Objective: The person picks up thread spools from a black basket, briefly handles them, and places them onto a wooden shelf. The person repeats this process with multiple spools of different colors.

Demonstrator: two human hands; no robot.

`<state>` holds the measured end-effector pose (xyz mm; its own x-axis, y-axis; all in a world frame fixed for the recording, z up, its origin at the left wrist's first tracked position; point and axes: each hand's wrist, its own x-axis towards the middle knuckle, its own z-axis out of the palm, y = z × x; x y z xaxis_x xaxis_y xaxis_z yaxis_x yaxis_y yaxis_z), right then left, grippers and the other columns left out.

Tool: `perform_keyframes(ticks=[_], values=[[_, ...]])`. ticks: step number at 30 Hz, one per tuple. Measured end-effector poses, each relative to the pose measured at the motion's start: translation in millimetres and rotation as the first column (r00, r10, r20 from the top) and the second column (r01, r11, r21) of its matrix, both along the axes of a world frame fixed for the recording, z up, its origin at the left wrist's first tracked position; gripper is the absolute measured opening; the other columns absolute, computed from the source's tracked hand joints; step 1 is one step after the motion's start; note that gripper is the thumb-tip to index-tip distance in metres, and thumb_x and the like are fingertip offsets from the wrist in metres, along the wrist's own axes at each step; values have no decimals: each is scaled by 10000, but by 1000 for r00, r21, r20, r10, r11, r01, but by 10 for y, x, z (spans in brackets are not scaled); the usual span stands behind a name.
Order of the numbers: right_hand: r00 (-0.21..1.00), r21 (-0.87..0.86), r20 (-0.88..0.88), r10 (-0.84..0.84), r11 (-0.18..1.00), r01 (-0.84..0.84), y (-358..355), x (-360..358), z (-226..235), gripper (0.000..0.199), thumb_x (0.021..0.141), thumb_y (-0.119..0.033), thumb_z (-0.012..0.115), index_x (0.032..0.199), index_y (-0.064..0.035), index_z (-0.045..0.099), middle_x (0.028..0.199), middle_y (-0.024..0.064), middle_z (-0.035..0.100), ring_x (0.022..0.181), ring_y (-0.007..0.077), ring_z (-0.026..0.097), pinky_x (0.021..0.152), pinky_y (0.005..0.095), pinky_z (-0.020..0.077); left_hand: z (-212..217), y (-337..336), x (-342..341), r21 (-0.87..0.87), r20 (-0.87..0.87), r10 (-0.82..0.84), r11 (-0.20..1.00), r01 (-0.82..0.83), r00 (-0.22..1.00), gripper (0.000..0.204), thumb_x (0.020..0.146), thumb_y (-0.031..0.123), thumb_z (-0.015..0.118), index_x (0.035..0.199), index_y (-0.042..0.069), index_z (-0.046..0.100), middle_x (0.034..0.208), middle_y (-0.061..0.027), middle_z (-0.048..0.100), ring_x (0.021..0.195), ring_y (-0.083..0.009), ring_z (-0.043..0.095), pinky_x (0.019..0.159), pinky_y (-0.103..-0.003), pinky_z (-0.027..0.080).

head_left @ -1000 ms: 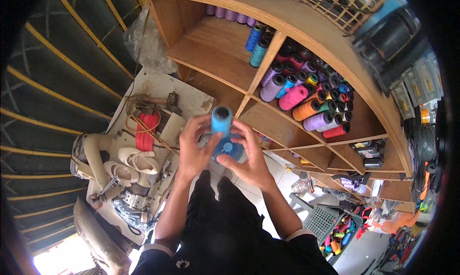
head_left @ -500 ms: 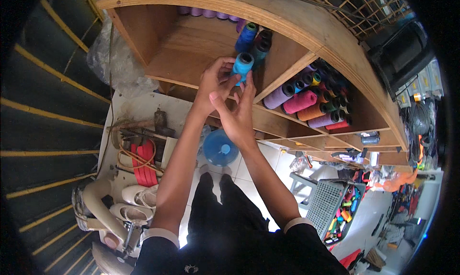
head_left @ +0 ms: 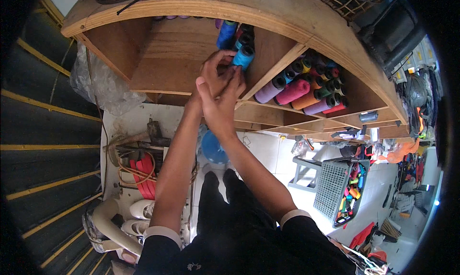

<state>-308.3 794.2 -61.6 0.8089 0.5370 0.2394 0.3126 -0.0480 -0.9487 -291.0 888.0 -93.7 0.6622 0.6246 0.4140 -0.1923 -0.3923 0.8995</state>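
Observation:
Both my hands are raised into the upper left compartment of a wooden shelf unit (head_left: 158,69). My left hand (head_left: 213,71) and my right hand (head_left: 224,95) are together closed on a light blue thread spool (head_left: 243,57), held against a stack of dark blue and black spools (head_left: 230,33) at the compartment's right wall. The neighbouring compartment to the right holds several lying spools (head_left: 302,90) in purple, pink, orange and red.
A blue bag of spools (head_left: 213,148) lies on the floor between my arms. Tools, red cable and a hammer (head_left: 139,155) clutter a white surface at the left. A grey crate of coloured spools (head_left: 342,191) stands at the right beside a stool (head_left: 304,167).
My hands have lifted the light blue spool from chest height up into the shelf compartment and against the stacked spools. My view has tilted upward with them.

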Motion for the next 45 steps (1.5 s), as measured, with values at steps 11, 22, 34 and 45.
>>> perform_keyframes(ticks=[11,22,34,45], values=[[984,32,-149,-95,994,101,102,-15,-176,927,874,-484,592,1420,112,136,1438,291,211,1366,372,202,1127,418,163,-217,-38,-8,-124,-30,55,991,-58,998,272,793,-3,677,1037,9,558,940,-102,651,859,-182,627,768,-320,516],[980,99,-173,-94,989,112,112,-29,-257,916,869,-482,602,1413,107,159,1418,325,219,1354,430,212,1122,464,174,-351,-96,-43,-279,73,39,960,-17,997,205,843,32,642,1038,18,580,917,-98,658,852,-158,625,757,-316,511],[970,101,-127,208,975,-196,-1248,-182,-553,408,962,-243,507,1247,35,421,1229,218,482,1108,352,487,961,393,380,-373,-1273,-696,-189,-55,436,879,-438,899,153,895,154,643,930,7,618,821,-67,636,752,-157,594,700,-304,484],[799,-777,-545,253,205,-595,-5420,-244,-3720,443,891,-412,521,1002,-8,667,1046,199,654,996,346,618,869,433,480,-2323,-2994,-1176,-370,-761,-519,840,396,389,278,836,210,671,999,-2,592,952,-183,661,931,-335,644,808,-391,498]])
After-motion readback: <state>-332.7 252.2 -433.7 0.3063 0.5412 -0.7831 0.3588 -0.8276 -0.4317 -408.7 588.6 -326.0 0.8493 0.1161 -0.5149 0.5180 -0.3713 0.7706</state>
